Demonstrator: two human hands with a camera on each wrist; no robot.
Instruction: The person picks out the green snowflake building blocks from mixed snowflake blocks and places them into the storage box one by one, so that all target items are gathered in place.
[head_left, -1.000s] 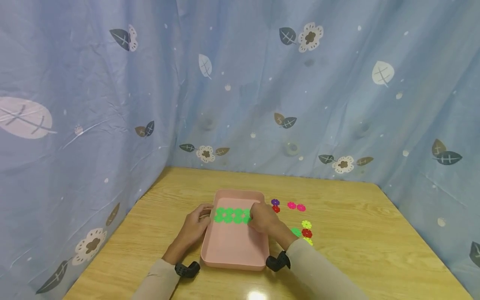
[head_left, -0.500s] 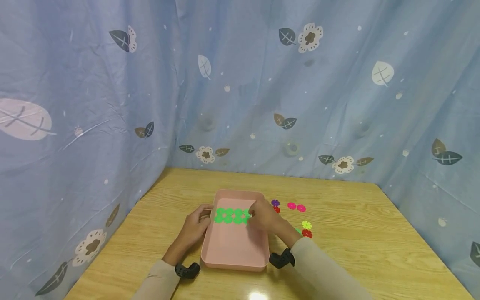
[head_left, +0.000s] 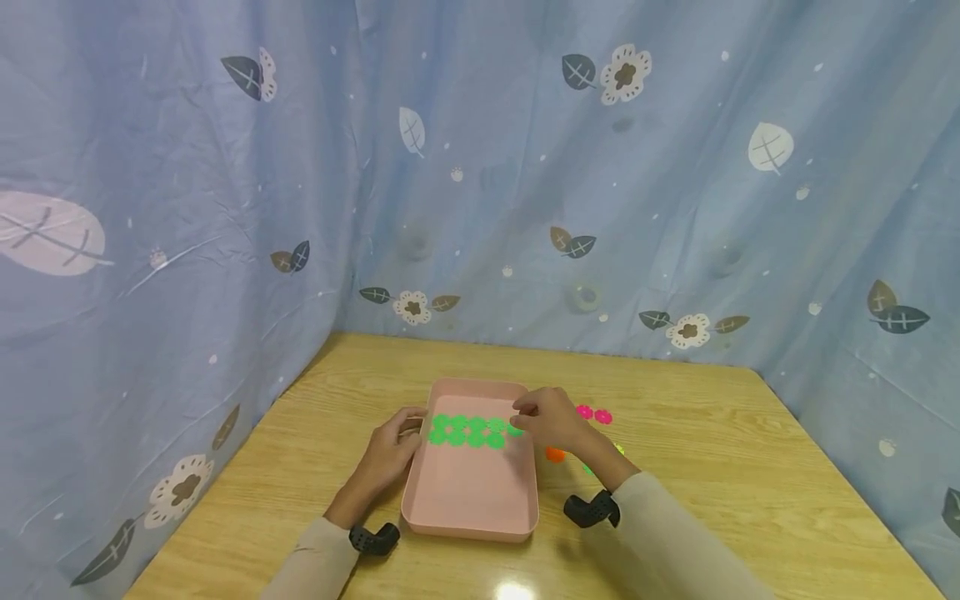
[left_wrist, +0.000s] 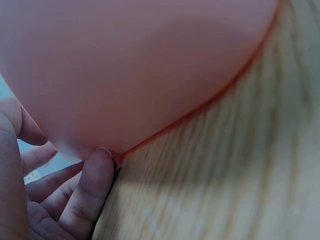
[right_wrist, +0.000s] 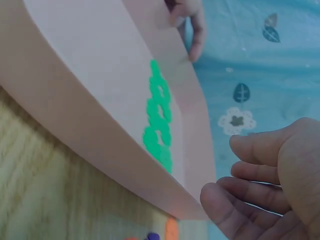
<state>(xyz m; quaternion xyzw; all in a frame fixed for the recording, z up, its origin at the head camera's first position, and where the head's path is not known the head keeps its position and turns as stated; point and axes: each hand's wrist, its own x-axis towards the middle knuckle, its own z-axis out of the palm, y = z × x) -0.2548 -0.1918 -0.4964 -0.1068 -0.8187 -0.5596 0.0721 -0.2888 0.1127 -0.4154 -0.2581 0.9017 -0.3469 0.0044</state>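
Note:
Green flower-shaped plastic discs [head_left: 467,431], several of them, lie in two rows across the upper part of a pink tray [head_left: 468,500]. One more green disc [head_left: 516,430] lies at the right end, beside the tray's right wall. My left hand [head_left: 392,450] holds the tray's left side; in the left wrist view its thumb [left_wrist: 97,172] presses low on the outer wall, with a finger at the rim. Over the tray's right rim hovers my right hand [head_left: 551,419], its fingers loosely bent and apart. The right wrist view shows nothing between thumb and fingers.
On the wooden table [head_left: 697,467] right of the tray lie an orange disc [head_left: 555,455], two pink discs [head_left: 603,417], and yellow and green ones partly behind the right arm. A blue patterned curtain [head_left: 480,183] surrounds the table at the back and sides.
My right hand has moved right and drawn back from the green discs, its fingers opening. A further green disc now shows at the row's right end. The left hand stays put.

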